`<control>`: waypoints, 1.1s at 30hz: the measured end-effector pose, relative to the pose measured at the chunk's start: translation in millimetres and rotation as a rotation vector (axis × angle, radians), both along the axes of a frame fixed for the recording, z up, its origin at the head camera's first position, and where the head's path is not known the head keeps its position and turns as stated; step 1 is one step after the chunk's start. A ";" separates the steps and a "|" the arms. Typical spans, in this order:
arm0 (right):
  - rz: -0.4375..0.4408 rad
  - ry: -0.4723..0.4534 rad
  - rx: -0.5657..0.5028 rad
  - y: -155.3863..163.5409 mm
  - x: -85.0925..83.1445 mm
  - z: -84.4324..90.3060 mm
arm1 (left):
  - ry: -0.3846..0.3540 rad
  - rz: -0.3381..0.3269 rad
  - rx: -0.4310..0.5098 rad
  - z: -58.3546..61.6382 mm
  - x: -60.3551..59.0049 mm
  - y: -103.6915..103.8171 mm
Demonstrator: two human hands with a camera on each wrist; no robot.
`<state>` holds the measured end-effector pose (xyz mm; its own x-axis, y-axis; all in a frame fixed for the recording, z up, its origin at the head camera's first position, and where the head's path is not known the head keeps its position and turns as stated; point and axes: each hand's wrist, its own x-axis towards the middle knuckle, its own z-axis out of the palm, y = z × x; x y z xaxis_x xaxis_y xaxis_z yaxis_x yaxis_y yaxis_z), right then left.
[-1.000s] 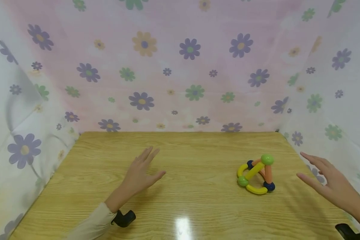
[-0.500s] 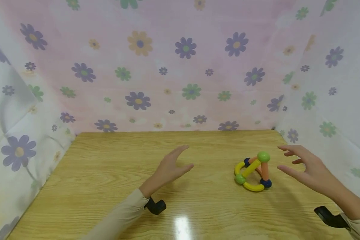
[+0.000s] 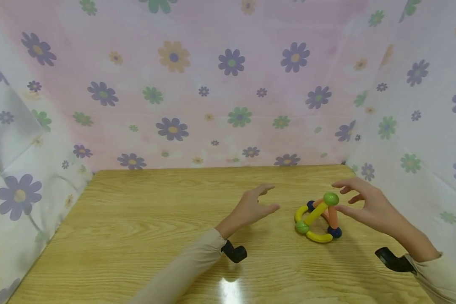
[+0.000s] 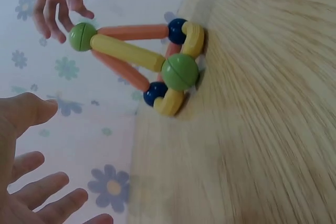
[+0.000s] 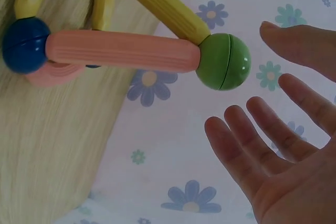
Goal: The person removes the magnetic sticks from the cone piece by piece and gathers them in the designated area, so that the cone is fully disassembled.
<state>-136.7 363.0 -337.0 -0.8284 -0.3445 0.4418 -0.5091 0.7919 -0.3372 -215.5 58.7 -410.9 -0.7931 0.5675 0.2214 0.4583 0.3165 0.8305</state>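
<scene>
While both hands (image 3: 368, 202) flank rod-and-ball toy (image 3: 318, 218), no writing legible.

I'm sitting at a small staged booth: flowered cloth (image 3: 228, 84) is hanging on three sides around my wooden table (image 3: 144, 219).

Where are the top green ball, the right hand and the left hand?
top green ball (image 3: 331, 198), head view, middle of the ball.
right hand (image 3: 368, 204), head view, back of the hand.
left hand (image 3: 251, 207), head view, back of the hand.
</scene>
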 end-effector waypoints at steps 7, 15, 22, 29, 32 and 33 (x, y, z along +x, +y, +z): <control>0.031 -0.039 -0.018 -5.3 -5.8 -1.4 | -0.045 -0.038 0.055 -0.4 0.5 40.3; 0.036 -0.085 -0.126 -6.7 -11.5 -8.6 | -0.118 -0.062 0.117 -1.5 2.9 87.1; 0.006 -0.202 -0.255 -5.5 -12.2 -12.6 | -0.022 -0.088 0.133 -5.9 8.7 117.3; -0.077 -0.282 -0.281 -6.0 -12.2 -15.8 | 0.109 -0.002 0.172 -9.9 16.7 130.9; -0.110 -0.288 -0.282 -6.7 -10.1 -16.7 | 0.102 0.021 0.204 -11.8 21.0 132.7; -0.119 -0.287 -0.284 -6.8 -9.2 -17.1 | 0.103 0.024 0.209 -12.0 22.3 133.0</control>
